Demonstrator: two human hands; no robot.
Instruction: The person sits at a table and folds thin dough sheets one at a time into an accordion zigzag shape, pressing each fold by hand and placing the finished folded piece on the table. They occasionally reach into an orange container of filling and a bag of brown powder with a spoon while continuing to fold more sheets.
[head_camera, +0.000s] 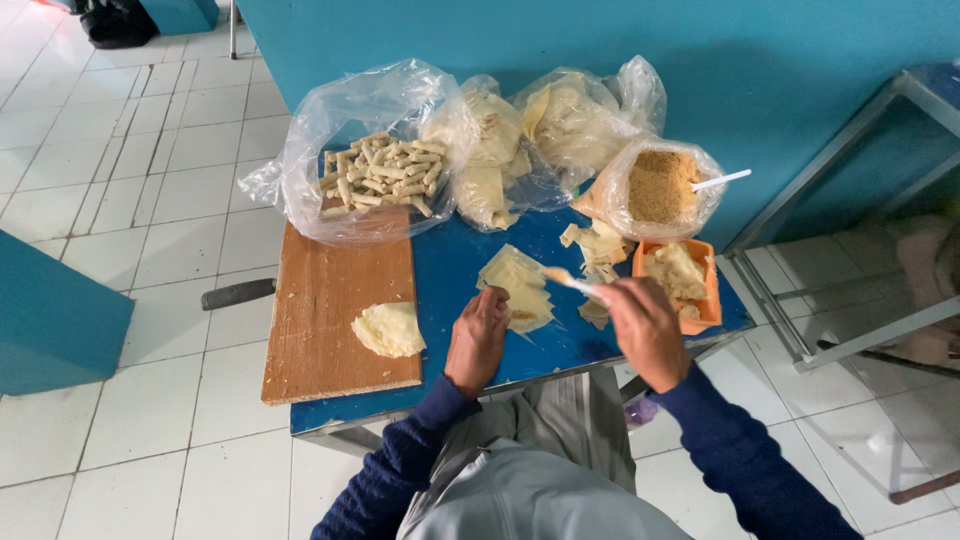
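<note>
My left hand rests with bent fingers on the blue table, touching the near edge of a pile of thin pale dough sheets. My right hand is closed on a small white plastic spoon, whose tip reaches over the sheets. An orange tray with pale filling stands just right of my right hand. A folded pale sheet lies on the wooden board to the left.
At the back stand a clear bag of rolled sticks, two bags of pale sheets and a bag of brown crumbs with a white spoon. A teal wall is behind, a metal frame to the right, white tiled floor around.
</note>
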